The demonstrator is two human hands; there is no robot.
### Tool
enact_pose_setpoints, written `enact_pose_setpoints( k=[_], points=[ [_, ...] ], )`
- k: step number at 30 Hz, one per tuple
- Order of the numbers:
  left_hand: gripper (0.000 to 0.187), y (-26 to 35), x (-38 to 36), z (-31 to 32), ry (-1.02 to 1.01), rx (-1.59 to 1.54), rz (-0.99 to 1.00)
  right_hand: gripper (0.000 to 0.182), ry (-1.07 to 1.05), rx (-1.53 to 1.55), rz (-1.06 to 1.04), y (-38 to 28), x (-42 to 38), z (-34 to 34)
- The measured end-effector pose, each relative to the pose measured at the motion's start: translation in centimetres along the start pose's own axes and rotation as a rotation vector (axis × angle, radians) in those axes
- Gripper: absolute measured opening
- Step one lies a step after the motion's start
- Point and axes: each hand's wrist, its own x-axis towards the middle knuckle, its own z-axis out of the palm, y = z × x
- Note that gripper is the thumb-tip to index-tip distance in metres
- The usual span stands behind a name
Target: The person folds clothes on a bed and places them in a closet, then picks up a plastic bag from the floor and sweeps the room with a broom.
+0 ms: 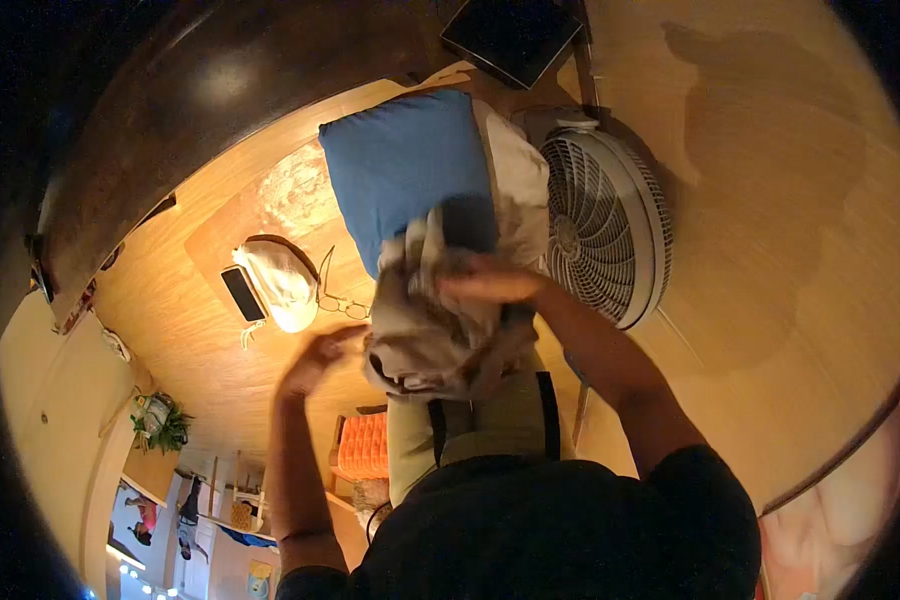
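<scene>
- Dark shirt (530, 525) seen nearest.
- Crumpled cloth (440, 345) being handled; left hand (315, 362) released beside it; right hand (495, 281) grip blurred, cannot be told.
- Steadying judged needed.

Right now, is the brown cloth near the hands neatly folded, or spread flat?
Neither: the brown cloth is bunched up; its surface shows loose, overlapping creases, with no flat spread or neat edges.

Your landmark, cushion (407, 165) — plain muted blue. Bundled cloth (450, 330) below it: greyish brown, paler at top. Cloth (519, 185) right of cushion: off-white. Fan (610, 225) farther right: light grey rim, darker grille. Left of and below cushion: phone (240, 293), black screen — pouch (278, 282) beside it, cream. Well below cushion: seat (363, 446), bright orange, pale crisscross lines.
</scene>
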Motion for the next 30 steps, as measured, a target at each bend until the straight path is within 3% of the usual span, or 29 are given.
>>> enact_pose_setpoints(
  k=[1,2,3,4,5,6,7,8,9,10,11,12,14,17,19,21,22,24,26,28,30],
  points=[
    [0.030,1.3,0.7,-1.0,0.251,-0.091,0.052,0.055,-0.169,-0.180,0.140,-0.4,-0.7,0.8],
    [0.030,-1.4,2.9,-4.1,0.382,0.016,0.091,0.056,-0.281,-0.224,0.056,0.4,-0.6,2.3],
    [0.029,1.7,4.8,-1.8,0.421,-0.109,0.343,0.056,-0.398,-0.259,-0.025,1.2,-0.5,4.0],
    [0.030,-2.8,9.1,-2.8,0.176,-0.276,0.271,0.056,-0.404,-0.259,-0.019,0.4,-1.0,4.5],
    [0.030,-10.3,15.0,-4.6,-0.069,0.171,0.384,0.049,-0.356,-0.254,-0.035,-0.9,-1.6,4.5],
    [0.032,-4.8,14.2,2.7,-0.172,-0.067,0.538,0.042,-0.307,-0.251,-0.047,-1.6,-1.9,4.3],
    [0.032,-12.3,17.2,4.3,-0.172,-0.081,0.544,0.034,-0.265,0.079,-0.112,0.8,-0.9,4.4],
    [0.037,-18.3,21.6,7.5,-0.283,0.317,0.657,0.027,-0.216,0.406,-0.181,3.1,0.5,3.7],
    [0.037,-16.1,20.7,8.0,-0.276,0.314,0.664,0.026,-0.039,0.605,-0.176,3.2,1.0,1.8],
    [0.041,-11.9,18.2,8.1,-0.370,0.207,0.316,0.025,0.143,0.805,-0.171,3.3,1.7,-0.4],
    [0.046,-9.7,16.4,8.4,-0.452,0.090,-0.042,0.034,0.515,0.343,-0.130,3.9,3.4,-2.8],
    [0.046,-11.0,16.1,8.8,-0.442,0.080,-0.054,0.051,0.887,0.172,-0.149,4.9,5.7,-4.5],
    [0.051,-13.8,16.4,8.4,-0.356,0.440,0.595,0.072,1.112,0.127,-0.139,7.3,10.9,-7.3],
    [0.057,-10.2,13.1,7.8,-0.385,0.511,0.421,0.086,1.050,0.099,-0.055,3.9,13.0,-5.8],
    [0.057,-10.3,12.8,7.7,-0.403,0.466,0.393,0.077,1.016,0.178,0.015,2.6,12.8,-4.9],
    [0.056,-10.4,12.5,7.7,-0.414,0.417,0.368,0.068,0.713,0.471,-0.313,2.2,11.7,-3.1],
    [0.055,-10.3,12.2,7.7,-0.407,0.389,0.349,0.068,0.714,0.467,-0.310,1.0,10.2,-1.7],
    [0.054,-10.0,11.7,7.9,-0.408,0.369,0.338,0.054,0.720,0.194,-0.052,-2.5,6.1,1.9],
    [0.046,-9.8,11.0,8.0,-0.313,0.276,0.296,0.052,0.654,0.024,-0.218,-0.9,4.4,5.8],
    [0.046,-9.8,11.0,7.8,-0.320,0.272,0.291,0.051,0.553,-0.061,-0.577,-2.1,0.6,8.1],
    [0.047,-10.0,10.8,7.8,-0.334,0.253,0.270,0.050,0.595,-0.151,-0.614,-0.4,-2.3,11.1]
  ],
)
